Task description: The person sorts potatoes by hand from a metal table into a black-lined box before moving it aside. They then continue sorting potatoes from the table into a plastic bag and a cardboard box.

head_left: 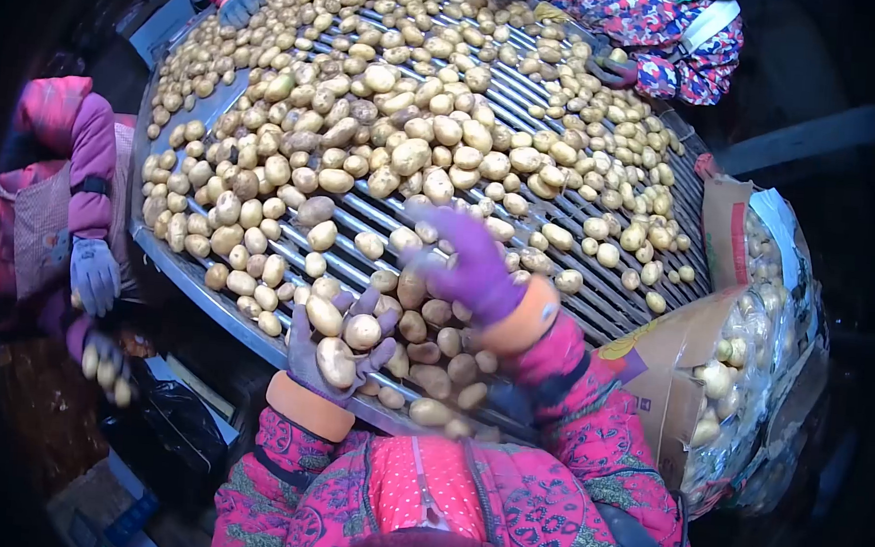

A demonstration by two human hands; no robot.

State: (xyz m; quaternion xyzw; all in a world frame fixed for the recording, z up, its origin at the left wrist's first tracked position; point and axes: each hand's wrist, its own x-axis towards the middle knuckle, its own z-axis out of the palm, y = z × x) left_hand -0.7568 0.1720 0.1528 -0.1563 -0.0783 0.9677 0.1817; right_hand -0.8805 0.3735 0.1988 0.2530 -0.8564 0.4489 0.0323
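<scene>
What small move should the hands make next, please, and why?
Perhaps the left hand should curl its fingers in slightly. It cups several potatoes, more than one hand easily encloses, near the edge of the slatted table, so one might roll off.

"Where is the head camera looking from?"

"From the wearer's head, facing forward and steeply down. The bright pink patterned jacket (544, 501) is filling the bottom edge, closest."

"And beyond?"

"The broad grey slatted metal table (206, 294) is spreading across the middle, its pale yellow-brown potatoes (410, 157) appearing smaller toward the top."
</scene>
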